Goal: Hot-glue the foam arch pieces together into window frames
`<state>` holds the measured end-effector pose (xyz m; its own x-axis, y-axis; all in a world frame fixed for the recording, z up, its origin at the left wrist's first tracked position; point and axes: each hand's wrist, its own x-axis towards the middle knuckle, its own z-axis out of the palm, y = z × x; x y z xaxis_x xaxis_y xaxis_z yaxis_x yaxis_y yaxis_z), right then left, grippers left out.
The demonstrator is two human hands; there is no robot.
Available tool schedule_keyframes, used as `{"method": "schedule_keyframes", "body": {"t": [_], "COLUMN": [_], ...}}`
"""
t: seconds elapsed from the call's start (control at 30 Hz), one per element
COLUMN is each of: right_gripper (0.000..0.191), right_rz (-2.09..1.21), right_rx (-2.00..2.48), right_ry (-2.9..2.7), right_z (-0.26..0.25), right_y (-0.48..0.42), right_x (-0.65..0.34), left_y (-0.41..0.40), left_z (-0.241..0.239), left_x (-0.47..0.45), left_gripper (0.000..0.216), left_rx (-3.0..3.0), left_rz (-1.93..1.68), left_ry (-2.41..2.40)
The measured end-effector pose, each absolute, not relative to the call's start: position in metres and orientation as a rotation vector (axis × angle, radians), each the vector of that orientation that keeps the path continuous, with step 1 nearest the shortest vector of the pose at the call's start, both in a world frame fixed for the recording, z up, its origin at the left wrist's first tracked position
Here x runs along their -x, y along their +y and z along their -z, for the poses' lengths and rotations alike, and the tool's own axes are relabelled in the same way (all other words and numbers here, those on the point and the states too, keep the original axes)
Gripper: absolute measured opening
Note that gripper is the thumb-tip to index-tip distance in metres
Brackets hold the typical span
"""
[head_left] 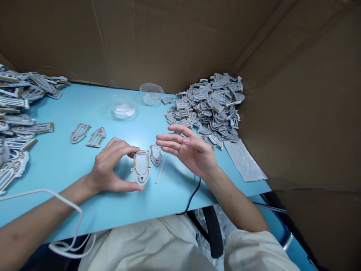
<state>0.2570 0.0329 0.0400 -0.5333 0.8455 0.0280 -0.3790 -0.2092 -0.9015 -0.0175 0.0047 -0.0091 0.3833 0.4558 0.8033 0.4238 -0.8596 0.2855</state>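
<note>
Between thumb and fingers, my left hand (109,165) grips a small arched window-shaped piece (141,167), grey-white with gold edging, its rounded end toward me. My right hand (188,146) is raised over the table, fingers stretched out and palm turned toward the left, holding nothing. A smaller arched piece (156,155) lies on the table between the two hands. Beside it rests a thin white stick (161,168). Two more arched pieces, one (80,133) pointing toward me and another (96,137) pointing away, lie beyond my left hand.
Large heaps of similar pieces stand at the right (214,105) and the left (17,113). Two clear plastic cups (151,94) sit at the back, one with white material. A plastic bag (245,160) lies at the right edge. A white cable (76,210) crosses my left forearm; cardboard walls (169,41) enclose the table.
</note>
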Motion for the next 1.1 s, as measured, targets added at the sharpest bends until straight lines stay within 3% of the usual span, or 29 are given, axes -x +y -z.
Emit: {"method": "schedule_keyframes", "body": {"t": [0.07, 0.17, 0.23, 0.27, 0.33, 0.4, 0.63, 0.83, 1.1], "right_gripper": [0.017, 0.033, 0.019, 0.031, 0.077, 0.101, 0.095, 0.107, 0.111], "right_rz": [-1.655, -0.97, -0.606, -0.531, -0.519, -0.522, -0.58, -0.84, -0.722], "right_rx": [0.698, 0.899, 0.98, 0.986, 0.958, 0.928, 0.815, 0.494, 0.394], "right_ry": [-1.396, -1.883, -2.129, -2.233, -2.418, -2.535, -2.405, -2.076, -2.096], "right_z": [-0.032, -0.016, -0.003, 0.004, 0.017, 0.026, 0.019, 0.012, 0.012], "right_y": [0.035, 0.04, 0.045, 0.046, 0.049, 0.049, 0.039, 0.025, 0.017], "right_x": [-0.26, -0.267, -0.27, -0.271, -0.27, -0.267, -0.258, -0.252, -0.25], "left_y": [0.006, 0.008, 0.009, 0.009, 0.008, 0.007, 0.005, 0.006, 0.005], "left_z": [0.01, 0.012, 0.014, 0.015, 0.015, 0.015, 0.009, 0.012, 0.017], "left_x": [0.018, 0.02, 0.021, 0.022, 0.021, 0.02, 0.019, 0.023, 0.024], "left_gripper": [0.072, 0.075, 0.077, 0.077, 0.078, 0.08, 0.075, 0.077, 0.083], "left_rx": [-2.589, -2.587, -2.583, -2.582, -2.583, -2.588, -2.617, -2.595, -2.579], "left_rz": [-1.5, -1.498, -1.5, -1.495, -1.482, -1.477, -1.467, -1.485, -1.528], "left_ry": [0.86, 0.902, 0.918, 0.938, 0.986, 0.988, 0.892, 0.988, 0.95]}}
